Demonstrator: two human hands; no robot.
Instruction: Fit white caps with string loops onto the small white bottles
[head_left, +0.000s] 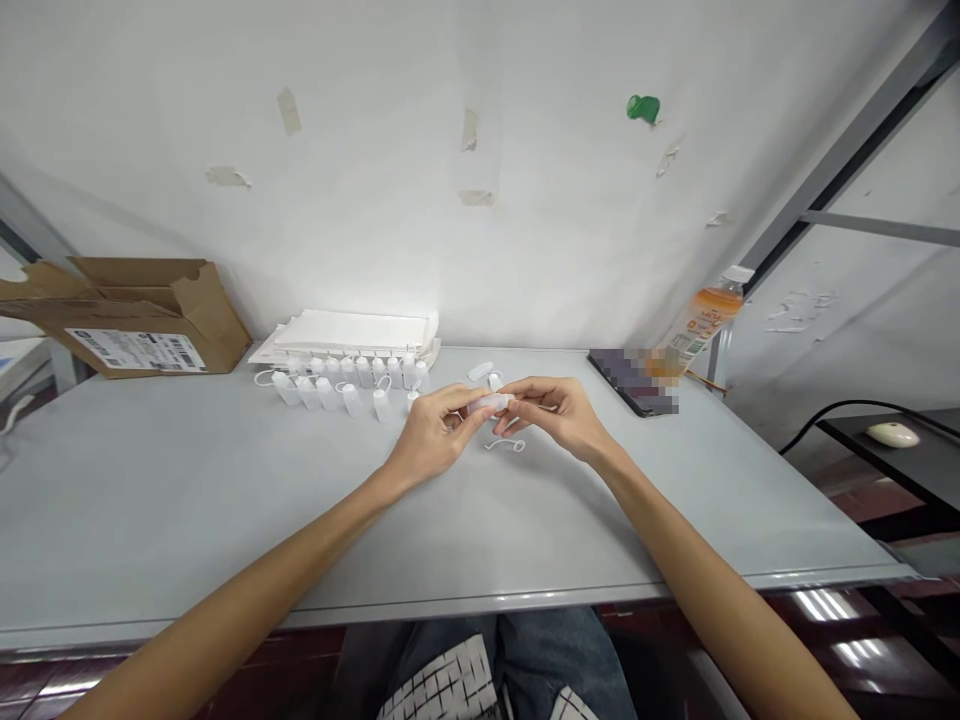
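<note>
A small white plastic squeeze bottle lies sideways between my two hands, above the grey table. The fingers of my left hand are closed round its body. At its neck end, my right hand pinches with thumb and fingertips; whether a cap is there is too small to tell. Just below the hands, a loose white looped strap rests on the tabletop. Behind them lies another white bottle, partly beside a second small white piece. Several similar bottles stand upright in rows at the left.
A stack of white sheets or bags lies behind the bottle rows. An open cardboard box stands at the far left of the table. To the right are a phone and a drink bottle. A mouse sits on a dark side shelf.
</note>
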